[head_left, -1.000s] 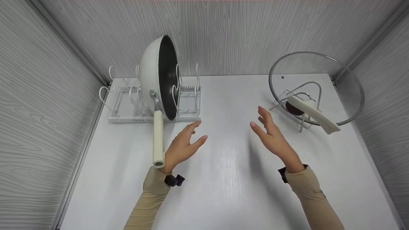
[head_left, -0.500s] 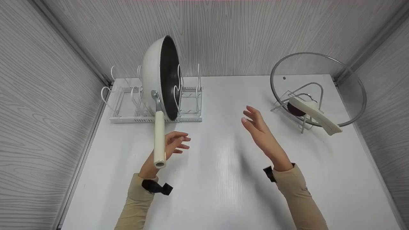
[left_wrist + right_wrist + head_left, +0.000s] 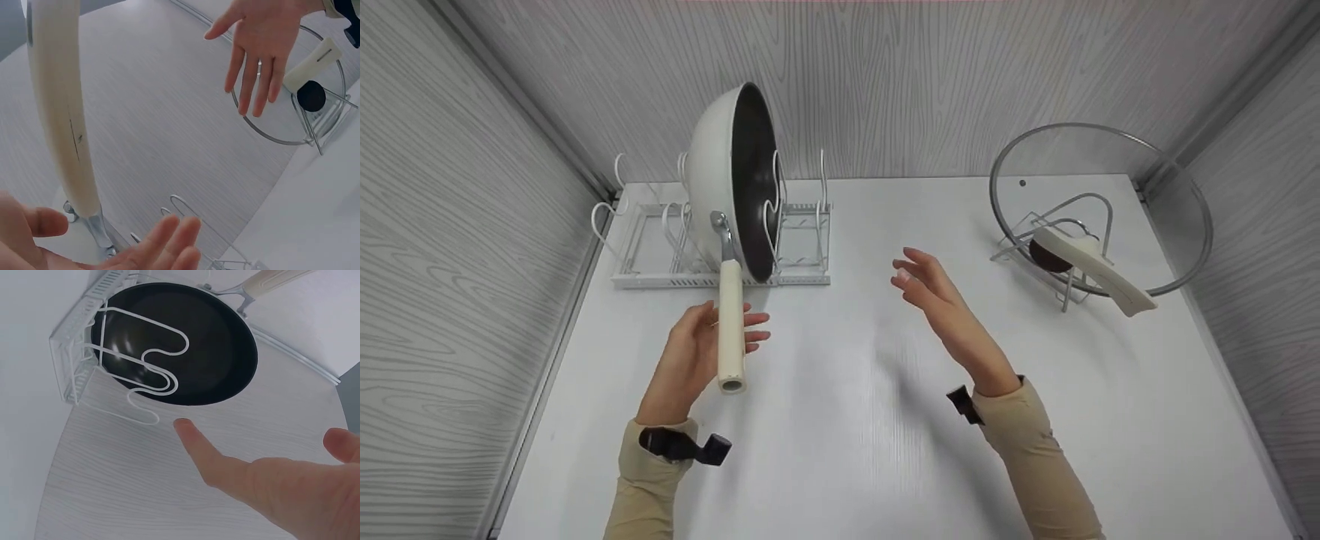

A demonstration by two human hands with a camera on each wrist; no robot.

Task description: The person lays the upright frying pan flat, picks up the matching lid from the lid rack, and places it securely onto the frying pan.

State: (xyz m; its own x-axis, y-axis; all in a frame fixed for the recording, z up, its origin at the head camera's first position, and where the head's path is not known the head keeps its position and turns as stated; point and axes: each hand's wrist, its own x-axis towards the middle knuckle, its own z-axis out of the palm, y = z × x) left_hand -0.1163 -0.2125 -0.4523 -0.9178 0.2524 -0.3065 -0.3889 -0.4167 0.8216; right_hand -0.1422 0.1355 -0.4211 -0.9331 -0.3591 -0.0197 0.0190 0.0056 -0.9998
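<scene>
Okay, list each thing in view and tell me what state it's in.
Pan: on its side in the rack.
Pan handle: pointing toward the person.
Rack: holding the pan.
Lid: propped at a tilt in the stand.
Stand: holding the lid.
Left hand: open, near the pan handle.
Right hand: open, holding nothing.

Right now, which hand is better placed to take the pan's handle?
Probably the left hand: it sits open under the handle, its fingers showing beyond it. The right hand is farther off, over the table.
</scene>
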